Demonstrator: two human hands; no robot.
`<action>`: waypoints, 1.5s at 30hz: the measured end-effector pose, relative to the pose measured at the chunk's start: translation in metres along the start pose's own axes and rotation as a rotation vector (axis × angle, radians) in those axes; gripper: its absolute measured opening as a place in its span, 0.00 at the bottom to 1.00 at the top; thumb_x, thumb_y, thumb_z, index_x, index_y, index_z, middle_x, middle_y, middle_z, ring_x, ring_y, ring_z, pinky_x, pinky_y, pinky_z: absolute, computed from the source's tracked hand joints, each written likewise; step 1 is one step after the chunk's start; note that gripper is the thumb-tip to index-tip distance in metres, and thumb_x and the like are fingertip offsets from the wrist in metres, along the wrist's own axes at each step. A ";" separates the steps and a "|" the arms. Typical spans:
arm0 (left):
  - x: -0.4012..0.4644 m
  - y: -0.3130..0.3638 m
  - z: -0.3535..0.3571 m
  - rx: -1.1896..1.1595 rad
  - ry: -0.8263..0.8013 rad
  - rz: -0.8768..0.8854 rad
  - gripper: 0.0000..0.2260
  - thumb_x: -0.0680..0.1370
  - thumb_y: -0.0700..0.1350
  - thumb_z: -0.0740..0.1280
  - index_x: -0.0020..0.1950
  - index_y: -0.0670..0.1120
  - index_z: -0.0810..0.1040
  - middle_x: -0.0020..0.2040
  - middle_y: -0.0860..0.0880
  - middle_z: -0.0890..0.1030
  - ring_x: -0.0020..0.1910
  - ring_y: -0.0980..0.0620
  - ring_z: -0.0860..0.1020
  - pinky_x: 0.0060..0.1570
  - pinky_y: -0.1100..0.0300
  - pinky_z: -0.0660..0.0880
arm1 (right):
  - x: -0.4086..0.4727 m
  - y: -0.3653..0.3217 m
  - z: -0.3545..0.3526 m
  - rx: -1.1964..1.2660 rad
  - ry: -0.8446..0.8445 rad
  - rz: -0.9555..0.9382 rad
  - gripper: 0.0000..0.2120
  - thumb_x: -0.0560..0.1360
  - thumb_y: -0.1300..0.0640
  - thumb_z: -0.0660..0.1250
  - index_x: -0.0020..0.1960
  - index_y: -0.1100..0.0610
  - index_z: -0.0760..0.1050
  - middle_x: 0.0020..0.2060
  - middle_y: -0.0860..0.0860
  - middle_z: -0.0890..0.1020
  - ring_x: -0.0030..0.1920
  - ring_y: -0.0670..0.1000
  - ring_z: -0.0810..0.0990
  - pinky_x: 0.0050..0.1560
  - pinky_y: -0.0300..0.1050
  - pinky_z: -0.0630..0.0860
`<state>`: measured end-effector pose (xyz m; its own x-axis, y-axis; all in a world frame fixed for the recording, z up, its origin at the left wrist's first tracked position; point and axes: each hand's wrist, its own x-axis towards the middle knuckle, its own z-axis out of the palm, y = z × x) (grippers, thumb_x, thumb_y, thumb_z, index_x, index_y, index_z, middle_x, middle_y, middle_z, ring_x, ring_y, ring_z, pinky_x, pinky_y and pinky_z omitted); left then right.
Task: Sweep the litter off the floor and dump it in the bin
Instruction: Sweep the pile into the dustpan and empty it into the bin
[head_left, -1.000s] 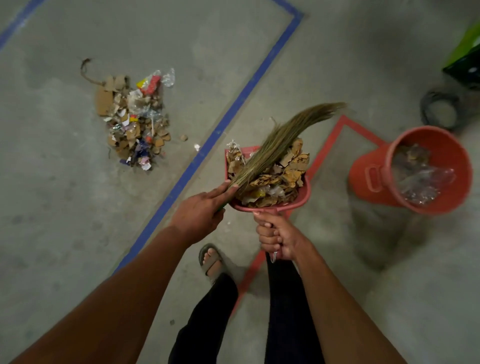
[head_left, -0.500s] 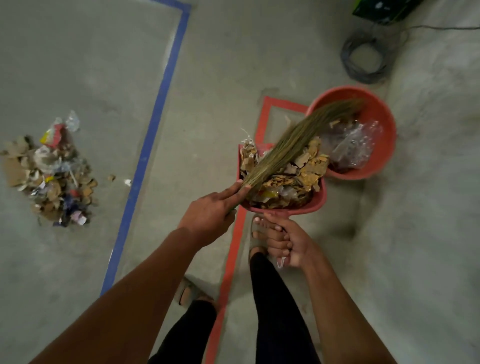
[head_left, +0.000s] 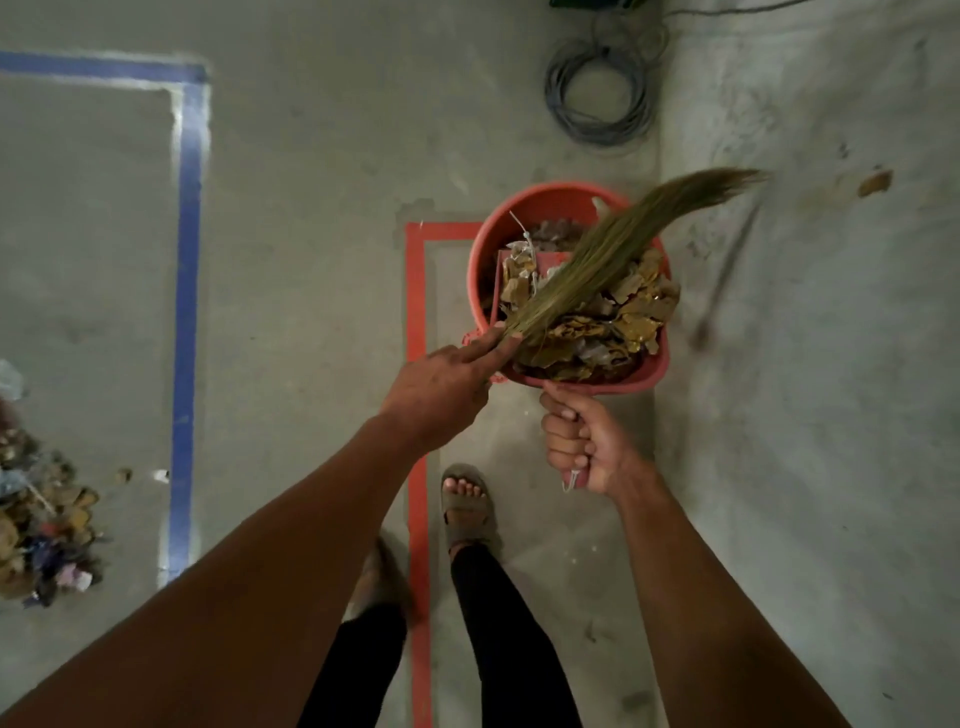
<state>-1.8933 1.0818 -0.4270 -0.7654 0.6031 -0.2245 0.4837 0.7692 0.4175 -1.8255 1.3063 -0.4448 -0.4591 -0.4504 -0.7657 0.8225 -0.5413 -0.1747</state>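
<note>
While a full load of litter (head_left: 618, 322) was held above the open mouth of the bin (head_left: 524, 208), nothing from that load had yet been tipped out. The dustpan (head_left: 652, 371), heaped with torn brown scraps and bits of clear wrapping, was gripped by its handle in the right hand (head_left: 582, 447), whose fingers were curled tightly round it. The grass broom (head_left: 613, 249) was laid across the heap and was gripped at its near end by the left hand (head_left: 441, 389), with the forefinger stretched along the bristles. Some rubbish could already be seen inside the bin, so part of the work was judged done. A second pile (head_left: 47, 525) was left unswept on the floor at the far left, beyond the blue tape line (head_left: 187, 312), and two small scraps lay just beside it; that pile would have to be gathered once this load was emptied.
</note>
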 end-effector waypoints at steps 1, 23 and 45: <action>0.008 -0.001 0.002 0.009 0.000 0.001 0.33 0.83 0.45 0.64 0.84 0.60 0.54 0.83 0.57 0.61 0.60 0.43 0.80 0.41 0.50 0.80 | 0.003 -0.005 -0.002 0.008 -0.004 -0.001 0.20 0.84 0.50 0.61 0.35 0.52 0.61 0.22 0.45 0.54 0.18 0.43 0.51 0.17 0.35 0.53; 0.068 -0.073 0.049 0.041 -0.004 0.053 0.30 0.85 0.46 0.61 0.85 0.56 0.52 0.84 0.53 0.58 0.56 0.43 0.81 0.31 0.52 0.80 | 0.100 -0.066 -0.023 0.565 0.213 0.084 0.20 0.83 0.51 0.65 0.34 0.54 0.67 0.20 0.44 0.64 0.17 0.42 0.63 0.16 0.36 0.63; 0.050 -0.060 0.020 -0.075 -0.003 -0.158 0.31 0.85 0.47 0.60 0.85 0.59 0.49 0.84 0.55 0.57 0.66 0.41 0.79 0.45 0.44 0.84 | 0.018 -0.068 -0.003 -0.448 0.937 0.050 0.16 0.83 0.51 0.65 0.39 0.57 0.69 0.25 0.50 0.68 0.20 0.47 0.66 0.24 0.42 0.66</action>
<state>-1.9525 1.0700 -0.4808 -0.8280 0.4766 -0.2955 0.3244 0.8369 0.4408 -1.8890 1.3375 -0.4487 -0.1340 0.3707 -0.9190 0.9707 -0.1377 -0.1971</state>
